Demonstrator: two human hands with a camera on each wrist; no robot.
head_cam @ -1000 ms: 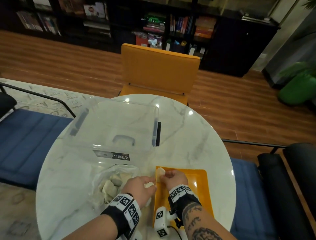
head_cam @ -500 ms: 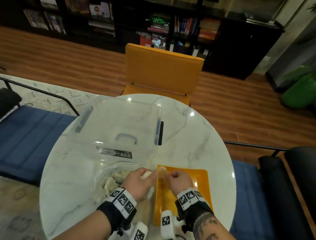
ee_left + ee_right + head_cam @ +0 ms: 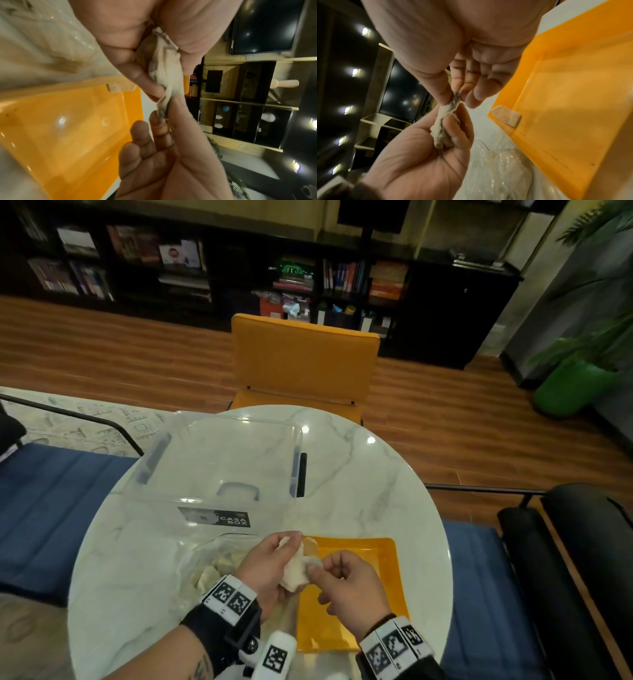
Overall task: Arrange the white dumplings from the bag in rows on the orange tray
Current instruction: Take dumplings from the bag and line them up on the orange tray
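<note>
My left hand (image 3: 289, 558) grips a clump of white dumpling (image 3: 295, 573) above the near left edge of the orange tray (image 3: 376, 580). I cannot tell whether the clump is one piece or two. My right hand (image 3: 317, 568) pinches the clump's free end between thumb and forefinger. In the left wrist view the dumpling (image 3: 164, 70) stretches from the left fingers down to the right hand (image 3: 163, 113). The right wrist view shows the same pinch on the dumpling (image 3: 453, 101). One dumpling (image 3: 310, 543) lies in the tray's far left corner. The clear bag (image 3: 212, 570) of dumplings lies left of the tray.
A clear lidded storage box (image 3: 222, 467) stands behind the bag on the round marble table (image 3: 359, 481). An orange chair (image 3: 305, 357) is at the far side. Blue seats flank the table. The tray's floor (image 3: 68, 128) is bare apart from that one dumpling (image 3: 120, 87).
My right hand left the dumpling in the tray's far corner and came back to pinch the clump in my left hand. My left hand lifted toward the tray edge.
</note>
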